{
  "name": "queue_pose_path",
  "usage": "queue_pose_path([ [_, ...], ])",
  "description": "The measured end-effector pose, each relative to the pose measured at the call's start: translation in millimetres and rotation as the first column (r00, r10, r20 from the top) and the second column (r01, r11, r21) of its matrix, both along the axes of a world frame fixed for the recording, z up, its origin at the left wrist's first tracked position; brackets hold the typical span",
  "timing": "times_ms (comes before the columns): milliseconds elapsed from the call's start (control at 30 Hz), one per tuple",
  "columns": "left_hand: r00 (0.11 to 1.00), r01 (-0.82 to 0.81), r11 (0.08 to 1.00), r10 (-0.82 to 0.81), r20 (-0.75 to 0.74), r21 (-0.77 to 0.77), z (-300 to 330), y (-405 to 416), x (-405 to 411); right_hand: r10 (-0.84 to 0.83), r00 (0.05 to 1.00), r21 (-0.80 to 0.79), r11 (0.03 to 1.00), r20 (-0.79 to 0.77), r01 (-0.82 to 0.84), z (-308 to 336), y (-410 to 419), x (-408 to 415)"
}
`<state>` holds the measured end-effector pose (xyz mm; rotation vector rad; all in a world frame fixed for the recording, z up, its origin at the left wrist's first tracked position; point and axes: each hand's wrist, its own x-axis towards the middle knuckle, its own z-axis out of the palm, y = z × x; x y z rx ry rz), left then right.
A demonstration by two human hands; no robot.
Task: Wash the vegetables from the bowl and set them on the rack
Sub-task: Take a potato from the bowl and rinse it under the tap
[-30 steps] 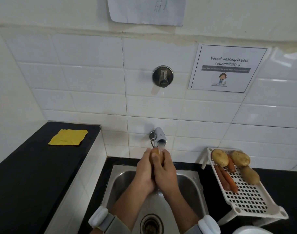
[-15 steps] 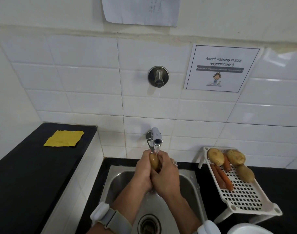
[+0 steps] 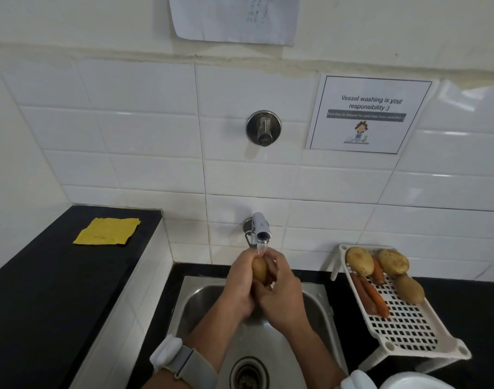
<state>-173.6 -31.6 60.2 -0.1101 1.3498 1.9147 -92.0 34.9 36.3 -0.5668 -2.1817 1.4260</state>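
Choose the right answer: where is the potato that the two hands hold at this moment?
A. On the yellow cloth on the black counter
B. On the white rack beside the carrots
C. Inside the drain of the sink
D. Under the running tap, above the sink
D: the left hand and right hand grip the potato directly under the tap, whose water runs onto it, above the sink.

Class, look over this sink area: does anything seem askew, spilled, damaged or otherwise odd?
Nothing serious stands out. The white rack sits at a slant to the counter edge, with its potatoes and carrots crowded at the wall end. The wall band above the tiles looks rough and chipped.
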Motion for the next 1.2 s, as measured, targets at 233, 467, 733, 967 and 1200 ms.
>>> queue_pose_path([
  [233, 0.989, -0.043, 0.999, 0.038, 0.142, 0.030, -7.9, 4.2, 2.9, 0.057, 0.996, -0.120, 0.991, -0.063, -0.064, -1.8, -12.1, -8.3],
  [467, 0.993, -0.109, 0.990, 0.113, 0.044, -0.089, -24.6, 2.7, 8.5, -0.046, 0.999, -0.480, 0.876, 0.010, 0.045, 3.6, -12.9, -26.2],
  [733, 0.904, -0.423, 0.870, 0.424, -0.053, -0.253, -18.3, -16.8, -8.2, -0.037, 0.999, -0.960, 0.279, -0.010, 0.001, 2.1, -38.6, -51.5],
  [967, 0.960, -0.281, 0.940, 0.275, -0.054, -0.192, 2.7, -26.6, -22.3, -0.060, 0.993, -0.835, 0.538, 0.100, 0.117, 12.1, -24.4, -41.2],
  [1200, 0.993, -0.057, 0.990, 0.042, -0.114, -0.127, 10.0, -7.9, -26.6, 0.069, 0.968, -0.600, 0.795, 0.243, 0.094, 31.6, -15.2, -24.4],
])
